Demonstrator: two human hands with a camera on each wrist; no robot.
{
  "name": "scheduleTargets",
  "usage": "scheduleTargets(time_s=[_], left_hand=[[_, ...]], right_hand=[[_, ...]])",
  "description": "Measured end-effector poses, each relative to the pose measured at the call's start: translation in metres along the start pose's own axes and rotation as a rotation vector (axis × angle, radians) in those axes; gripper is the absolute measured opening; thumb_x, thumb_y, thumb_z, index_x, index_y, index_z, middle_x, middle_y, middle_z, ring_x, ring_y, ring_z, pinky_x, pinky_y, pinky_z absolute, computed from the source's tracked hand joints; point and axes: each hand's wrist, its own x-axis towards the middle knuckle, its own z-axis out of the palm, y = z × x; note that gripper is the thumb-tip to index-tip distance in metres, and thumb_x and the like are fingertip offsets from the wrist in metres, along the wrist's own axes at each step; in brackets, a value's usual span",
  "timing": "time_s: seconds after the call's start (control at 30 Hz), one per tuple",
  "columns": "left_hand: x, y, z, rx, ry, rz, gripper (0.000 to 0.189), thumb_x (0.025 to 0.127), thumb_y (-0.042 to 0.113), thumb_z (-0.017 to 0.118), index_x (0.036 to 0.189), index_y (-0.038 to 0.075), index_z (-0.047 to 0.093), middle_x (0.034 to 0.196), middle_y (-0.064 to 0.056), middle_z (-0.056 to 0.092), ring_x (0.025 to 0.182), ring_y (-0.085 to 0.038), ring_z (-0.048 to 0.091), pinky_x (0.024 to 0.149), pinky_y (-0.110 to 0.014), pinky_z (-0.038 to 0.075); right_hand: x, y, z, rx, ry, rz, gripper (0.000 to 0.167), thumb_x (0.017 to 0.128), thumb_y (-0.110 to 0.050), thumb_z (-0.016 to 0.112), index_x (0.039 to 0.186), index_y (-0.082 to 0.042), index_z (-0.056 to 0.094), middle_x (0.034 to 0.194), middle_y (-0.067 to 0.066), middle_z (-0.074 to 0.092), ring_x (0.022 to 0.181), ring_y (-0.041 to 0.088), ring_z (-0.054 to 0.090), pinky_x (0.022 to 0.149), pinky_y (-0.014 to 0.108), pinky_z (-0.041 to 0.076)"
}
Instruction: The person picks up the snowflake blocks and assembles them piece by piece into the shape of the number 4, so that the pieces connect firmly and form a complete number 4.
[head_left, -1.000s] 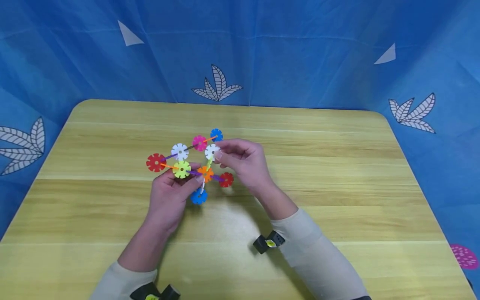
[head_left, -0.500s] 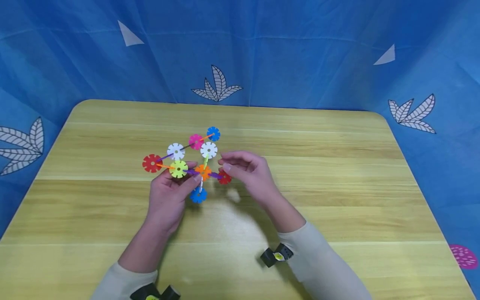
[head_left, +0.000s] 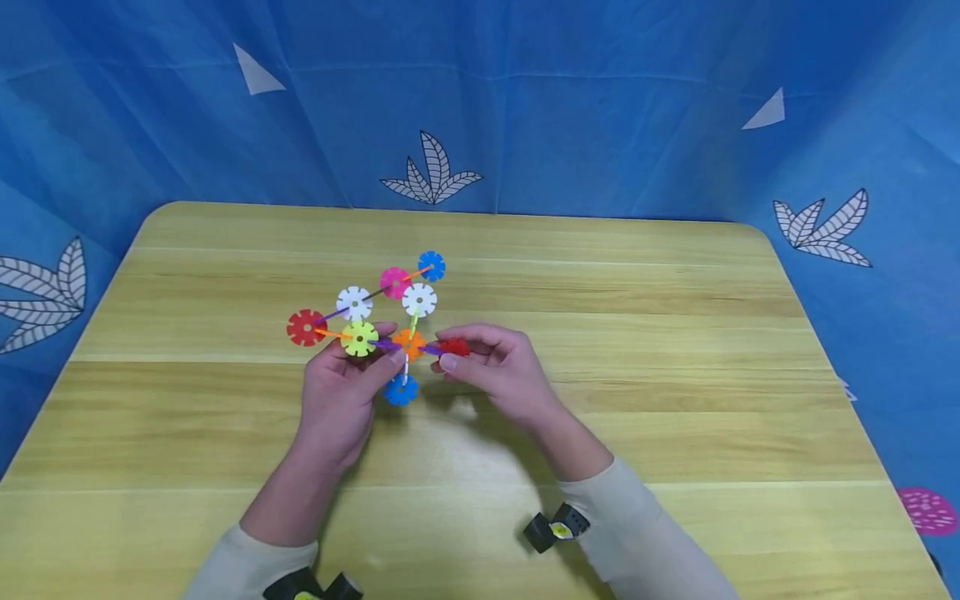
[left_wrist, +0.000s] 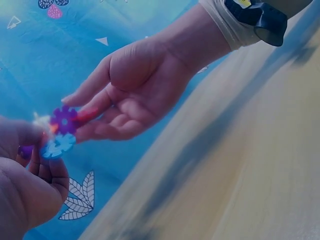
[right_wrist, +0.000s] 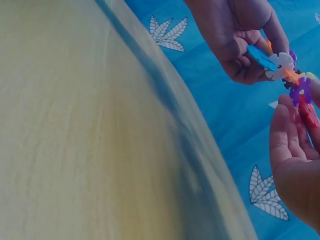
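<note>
A chain of notched plastic snowflake discs is held above the table. My left hand point(head_left: 341, 400) pinches it near the middle, its thumb by the orange disc point(head_left: 412, 342). A yellow-green disc point(head_left: 358, 339) lies over those fingers. From the orange disc a white disc point(head_left: 419, 302) branches upward and a blue disc point(head_left: 401, 391) downward. At the right end, my right hand point(head_left: 506, 375) has thumb and fingers on a red disc point(head_left: 454, 345), which joins a purple disc point(left_wrist: 64, 120) seen edge-on from the head. Another red disc point(head_left: 302, 327) forms the left corner.
The wooden table point(head_left: 637, 333) extends to both sides of the hands. Behind it hangs a blue cloth point(head_left: 585, 133) printed with leaves. Black wrist cameras point(head_left: 557, 527) sit on both sleeves.
My right hand has let go of the upper white disc, moved down, and now pinches the red disc at the right end. The left hand keeps its hold, nearly still.
</note>
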Motion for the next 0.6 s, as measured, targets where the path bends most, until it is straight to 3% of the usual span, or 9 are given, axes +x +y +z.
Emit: scheduleTargets(time_s=[0.27, 0.47, 0.6], left_hand=[[-0.0012, -0.0003, 0.0013, 0.026, 0.009, -0.049, 0.029, 0.089, -0.013, 0.066, 0.116, -0.007, 0.06, 0.11, -0.013, 0.065, 0.097, -0.022, 0.062, 0.087, -0.028, 0.054], [-0.001, -0.0014, 0.0014, 0.054, 0.009, -0.064, 0.041, 0.088, -0.01, 0.07, 0.123, 0.0, 0.05, 0.11, -0.013, 0.066, 0.1, -0.024, 0.065, 0.09, -0.034, 0.054], [-0.0021, -0.0012, 0.0011, 0.126, 0.024, -0.061, 0.048, 0.087, -0.006, 0.074, 0.125, 0.004, 0.046, 0.109, -0.016, 0.069, 0.098, -0.027, 0.068, 0.086, -0.035, 0.056]], right_hand=[[-0.0003, 0.005, 0.0027, 0.041, 0.03, 0.001, 0.026, 0.088, 0.016, 0.064, 0.113, 0.021, 0.06, 0.104, 0.028, 0.069, 0.088, 0.026, 0.072, 0.08, 0.042, 0.058], [-0.0009, 0.0061, 0.0031, 0.039, 0.054, 0.012, 0.025, 0.086, 0.014, 0.066, 0.11, 0.02, 0.062, 0.1, 0.029, 0.069, 0.087, 0.027, 0.072, 0.081, 0.043, 0.058], [-0.0013, 0.0061, 0.0027, 0.054, 0.063, 0.018, 0.025, 0.086, 0.014, 0.067, 0.109, 0.02, 0.063, 0.1, 0.029, 0.069, 0.086, 0.03, 0.071, 0.081, 0.044, 0.058]])
